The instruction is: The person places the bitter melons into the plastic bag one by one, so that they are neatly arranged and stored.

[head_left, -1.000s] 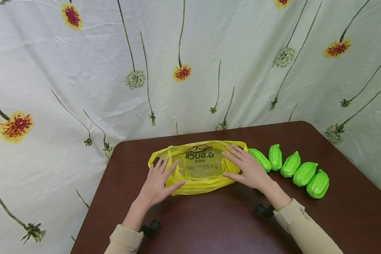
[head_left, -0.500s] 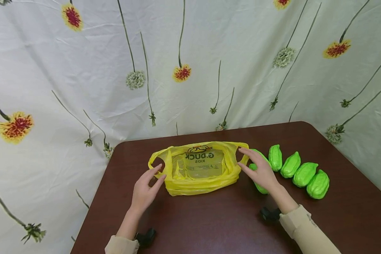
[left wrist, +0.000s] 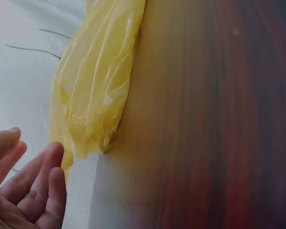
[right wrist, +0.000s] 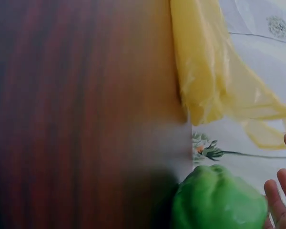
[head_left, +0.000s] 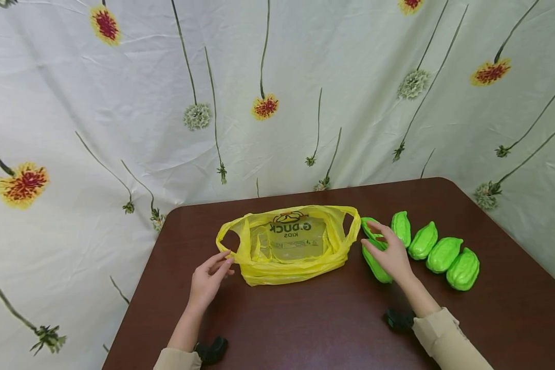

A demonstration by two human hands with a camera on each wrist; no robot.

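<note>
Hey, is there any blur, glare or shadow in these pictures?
Head: yellow plastic bag sharp, its mirrored lettering legible, faint sheen on the brown table; left wrist: white glints on the bag, table grain blurred; right wrist: table blurred, dark shadow beside a green ribbed fruit.

**Open from above, crowded at the right**

We could come down through the wide mouth of the yellow plastic bag, or thread fingers through its left handle loop, though the left hand crowds that. The wood-grained table gives us a broad lane before the bag, between the hands. Rightward, two green ridged fruits beside the bag, under the right hand, and four others in a curved row obstruct us.
</note>
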